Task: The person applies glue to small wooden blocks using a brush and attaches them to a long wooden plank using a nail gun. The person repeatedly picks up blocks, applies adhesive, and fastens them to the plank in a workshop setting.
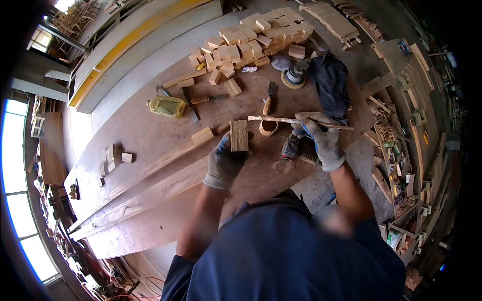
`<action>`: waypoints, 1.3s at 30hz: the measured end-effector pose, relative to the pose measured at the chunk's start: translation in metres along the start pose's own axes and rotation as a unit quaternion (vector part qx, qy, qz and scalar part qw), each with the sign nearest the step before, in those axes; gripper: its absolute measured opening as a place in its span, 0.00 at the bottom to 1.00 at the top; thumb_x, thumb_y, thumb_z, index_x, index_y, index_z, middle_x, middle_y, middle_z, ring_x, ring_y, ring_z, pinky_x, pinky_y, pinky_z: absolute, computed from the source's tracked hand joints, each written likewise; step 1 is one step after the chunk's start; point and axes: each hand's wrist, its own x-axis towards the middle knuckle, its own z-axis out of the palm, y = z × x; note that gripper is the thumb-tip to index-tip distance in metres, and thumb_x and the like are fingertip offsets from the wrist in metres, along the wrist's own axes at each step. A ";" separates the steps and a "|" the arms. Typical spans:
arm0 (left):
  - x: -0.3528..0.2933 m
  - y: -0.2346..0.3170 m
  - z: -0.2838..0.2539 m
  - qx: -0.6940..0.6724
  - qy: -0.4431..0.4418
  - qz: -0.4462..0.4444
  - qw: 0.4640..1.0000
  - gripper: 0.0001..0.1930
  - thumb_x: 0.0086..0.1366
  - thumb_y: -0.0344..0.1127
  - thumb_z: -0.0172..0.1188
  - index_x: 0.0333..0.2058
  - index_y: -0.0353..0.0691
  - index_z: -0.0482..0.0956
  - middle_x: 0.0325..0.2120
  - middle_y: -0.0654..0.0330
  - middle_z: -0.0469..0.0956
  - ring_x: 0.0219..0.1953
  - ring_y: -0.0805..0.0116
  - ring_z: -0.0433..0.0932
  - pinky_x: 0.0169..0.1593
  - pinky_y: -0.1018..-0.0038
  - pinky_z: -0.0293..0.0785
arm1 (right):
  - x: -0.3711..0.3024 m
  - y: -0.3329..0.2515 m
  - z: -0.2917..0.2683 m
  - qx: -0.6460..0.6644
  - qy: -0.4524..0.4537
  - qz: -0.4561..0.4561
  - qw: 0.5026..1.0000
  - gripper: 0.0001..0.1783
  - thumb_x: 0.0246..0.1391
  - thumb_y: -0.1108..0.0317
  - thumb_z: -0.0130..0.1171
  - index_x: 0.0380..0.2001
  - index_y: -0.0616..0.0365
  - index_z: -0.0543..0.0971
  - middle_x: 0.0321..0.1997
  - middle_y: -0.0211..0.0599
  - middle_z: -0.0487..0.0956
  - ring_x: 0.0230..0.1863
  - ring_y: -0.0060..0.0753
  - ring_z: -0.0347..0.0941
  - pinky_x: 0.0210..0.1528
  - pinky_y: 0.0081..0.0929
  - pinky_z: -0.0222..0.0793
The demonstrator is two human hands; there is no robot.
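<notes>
My gloved left hand (pixel 224 164) is closed around a small wooden block (pixel 239 136), whose upper face is smeared with something tan, like glue. In my gloved right hand (pixel 325 143) is a thin wooden stick (pixel 278 120), held roughly level with its pale, coated tip pointing left toward the block. A small gap separates tip and block. Below the stick stands a small round cup (pixel 268 131) with a tan, crusted rim; the stick hides part of it. Just left of my right hand lies a dark cordless power tool (pixel 290 147), partly covered by the hand.
Many cut wooden blocks (pixel 246 42) are piled at the table's far side. Nearer lie a scraper (pixel 270 98), a sander (pixel 294 75), a dark cloth (pixel 329 83), a chisel (pixel 208 99), a hammer (pixel 187 103) and a yellowish bottle (pixel 167 107). Long boards (pixel 165 180) cross the table (pixel 135 120).
</notes>
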 end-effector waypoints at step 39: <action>0.011 0.002 -0.007 -0.008 0.031 0.018 0.999 0.18 0.77 0.33 0.54 0.62 0.35 0.75 0.54 0.50 0.82 0.56 0.57 0.81 0.59 0.64 0.79 | -0.025 -0.038 0.020 -0.323 -0.268 -0.329 0.846 0.15 0.54 0.79 0.65 0.45 0.52 0.86 0.56 0.48 0.82 0.52 0.48 0.83 0.52 0.42 0.81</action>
